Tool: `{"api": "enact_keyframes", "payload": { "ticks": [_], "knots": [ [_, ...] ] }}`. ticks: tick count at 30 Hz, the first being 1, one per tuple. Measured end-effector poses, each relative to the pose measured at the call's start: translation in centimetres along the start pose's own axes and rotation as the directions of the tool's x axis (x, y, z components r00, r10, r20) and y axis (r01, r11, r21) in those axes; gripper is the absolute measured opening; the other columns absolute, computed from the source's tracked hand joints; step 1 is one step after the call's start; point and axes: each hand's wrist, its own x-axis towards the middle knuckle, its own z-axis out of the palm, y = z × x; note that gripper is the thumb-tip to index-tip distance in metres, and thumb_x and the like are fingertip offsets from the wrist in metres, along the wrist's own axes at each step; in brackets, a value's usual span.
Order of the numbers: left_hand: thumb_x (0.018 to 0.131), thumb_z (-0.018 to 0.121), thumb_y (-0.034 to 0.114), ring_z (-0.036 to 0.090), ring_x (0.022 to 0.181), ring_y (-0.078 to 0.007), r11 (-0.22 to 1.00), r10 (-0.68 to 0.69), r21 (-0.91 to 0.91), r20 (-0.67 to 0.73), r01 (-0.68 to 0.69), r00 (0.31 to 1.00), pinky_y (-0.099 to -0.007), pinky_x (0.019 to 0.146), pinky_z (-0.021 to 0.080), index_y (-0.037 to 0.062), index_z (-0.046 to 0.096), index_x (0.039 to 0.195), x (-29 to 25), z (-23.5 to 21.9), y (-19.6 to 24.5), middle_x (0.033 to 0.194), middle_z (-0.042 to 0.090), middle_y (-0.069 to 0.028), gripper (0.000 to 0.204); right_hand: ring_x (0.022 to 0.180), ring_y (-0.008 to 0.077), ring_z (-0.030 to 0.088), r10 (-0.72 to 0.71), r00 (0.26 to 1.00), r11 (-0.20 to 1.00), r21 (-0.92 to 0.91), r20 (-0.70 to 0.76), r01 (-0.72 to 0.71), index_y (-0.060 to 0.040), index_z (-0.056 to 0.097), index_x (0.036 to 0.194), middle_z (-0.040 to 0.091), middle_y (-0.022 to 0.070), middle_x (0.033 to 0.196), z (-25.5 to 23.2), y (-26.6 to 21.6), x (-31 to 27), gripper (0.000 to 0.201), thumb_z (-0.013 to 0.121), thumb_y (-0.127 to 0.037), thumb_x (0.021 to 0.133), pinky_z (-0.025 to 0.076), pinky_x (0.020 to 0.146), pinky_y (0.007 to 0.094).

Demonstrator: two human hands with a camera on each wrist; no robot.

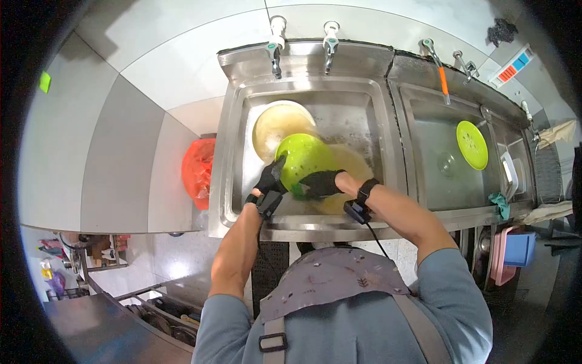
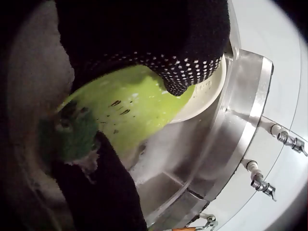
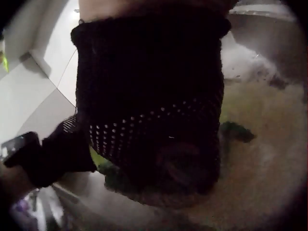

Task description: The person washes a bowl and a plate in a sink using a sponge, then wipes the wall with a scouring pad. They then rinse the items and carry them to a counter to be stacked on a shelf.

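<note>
Both hands wear black gloves with pale grip dots. My left hand [image 1: 270,176] grips the near-left rim of a lime green plate [image 1: 306,151], thumb over its face. The plate is tilted above the left sink basin and carries dark marks. My right hand [image 1: 321,184] holds a dark green scouring pad [image 2: 72,134] at the plate's lower edge; the pad's edges poke out from under the glove [image 3: 159,106] in the right wrist view. Behind the plate sits a round cream basin [image 1: 265,130] with cloudy, foamy liquid. A beige round shape [image 1: 357,164] lies partly beneath the plate and right hand.
The steel sink rim [image 1: 224,170] surrounds the work, with taps [image 1: 274,57] along the back wall. In the right sink lie another lime green plate [image 1: 471,145] and a clear round dish [image 1: 447,164]. A red plastic bag [image 1: 198,170] hangs left of the sink.
</note>
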Motion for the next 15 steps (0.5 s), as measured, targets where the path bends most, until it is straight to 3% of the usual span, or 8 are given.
{"api": "enact_keyframes", "payload": {
  "ticks": [1,3,4,6,8,9,11,15],
  "knots": [
    [0.101,0.053,0.036,0.061,0.108,-0.0225,0.999,-0.044,0.029,-0.054,0.046,0.998,-0.0353,0.089,0.052,0.0018,0.048,0.137,-2.2,3.0,2.7,0.124,0.061,-0.0125,0.050,0.116,0.0277,0.057,0.028,0.997,0.978,-0.208,0.072,-0.013,-0.0109,0.053,0.135,0.059,0.0111,0.133,-0.5,0.2,-0.6,0.046,0.053,-0.034,0.095,0.042,0.101,0.0404],
    [0.100,0.054,0.037,0.061,0.106,-0.0223,0.999,-0.054,0.003,-0.020,0.054,0.998,-0.0353,0.089,0.052,0.0023,0.048,0.137,-1.9,2.4,2.3,0.123,0.061,-0.0121,0.051,0.116,0.0285,0.058,-0.055,0.987,0.986,-0.162,-0.154,0.030,-0.0127,0.056,0.133,0.059,0.0117,0.134,2.7,10.8,2.4,0.048,0.054,-0.040,0.093,0.043,0.101,0.0406],
    [0.100,0.055,0.037,0.062,0.105,-0.0221,0.997,-0.067,-0.023,0.014,0.068,0.998,-0.0353,0.089,0.052,0.0028,0.048,0.138,-1.8,2.1,1.9,0.123,0.062,-0.0118,0.052,0.116,0.0285,0.058,-0.058,0.987,0.986,-0.162,-0.152,0.033,-0.0127,0.056,0.133,0.059,0.0117,0.134,1.8,10.1,2.2,0.048,0.054,-0.040,0.093,0.043,0.101,0.0406],
    [0.100,0.055,0.039,0.062,0.103,-0.0216,0.988,-0.107,-0.105,0.047,0.111,0.993,-0.0350,0.088,0.053,0.0035,0.048,0.137,-1.6,1.7,1.1,0.122,0.062,-0.0117,0.052,0.113,0.0328,0.060,0.251,0.911,0.937,-0.153,-0.327,-0.313,-0.0116,0.060,0.129,0.061,0.0144,0.129,-0.8,8.7,1.3,0.048,0.055,-0.042,0.091,0.045,0.098,0.0425],
    [0.099,0.055,0.040,0.063,0.102,-0.0212,0.972,-0.136,-0.184,0.082,0.149,0.987,-0.0347,0.088,0.053,0.0041,0.049,0.137,-2.4,2.7,1.8,0.121,0.062,-0.0115,0.052,0.109,0.0371,0.061,0.109,0.739,0.986,-0.019,-0.665,-0.163,-0.0116,0.062,0.124,0.062,0.0177,0.125,-1.9,7.6,0.6,0.044,0.053,-0.040,0.091,0.047,0.094,0.0452],
    [0.098,0.058,0.039,0.063,0.100,-0.0198,0.965,-0.195,-0.170,0.047,0.201,0.980,-0.0340,0.085,0.053,0.0042,0.050,0.136,-3.9,4.4,3.6,0.119,0.063,-0.0100,0.052,0.110,0.0398,0.059,0.158,0.771,0.977,-0.015,-0.618,-0.212,-0.0094,0.062,0.123,0.061,0.0205,0.124,-3.4,5.8,0.4,0.043,0.053,-0.038,0.091,0.047,0.095,0.0468],
    [0.096,0.062,0.037,0.062,0.098,-0.0185,0.954,-0.261,-0.151,0.012,0.260,0.965,-0.0332,0.082,0.054,0.0043,0.051,0.136,-4.6,5.4,4.4,0.117,0.063,-0.0085,0.053,0.111,0.0400,0.058,0.096,0.742,0.985,-0.043,-0.664,-0.167,-0.0083,0.062,0.123,0.061,0.0216,0.124,-3.2,5.0,2.0,0.043,0.052,-0.036,0.091,0.046,0.096,0.0470],
    [0.097,0.059,0.040,0.064,0.094,-0.0204,0.977,-0.142,-0.158,0.022,0.143,0.990,-0.0347,0.082,0.055,0.0049,0.051,0.135,-1.4,2.9,1.5,0.116,0.064,-0.0086,0.052,0.116,0.0408,0.055,-0.163,0.727,0.957,-0.286,-0.667,-0.047,-0.0059,0.063,0.120,0.059,0.0242,0.125,-0.8,2.3,4.6,0.040,0.055,-0.028,0.088,0.040,0.103,0.0497]
  ]
}}
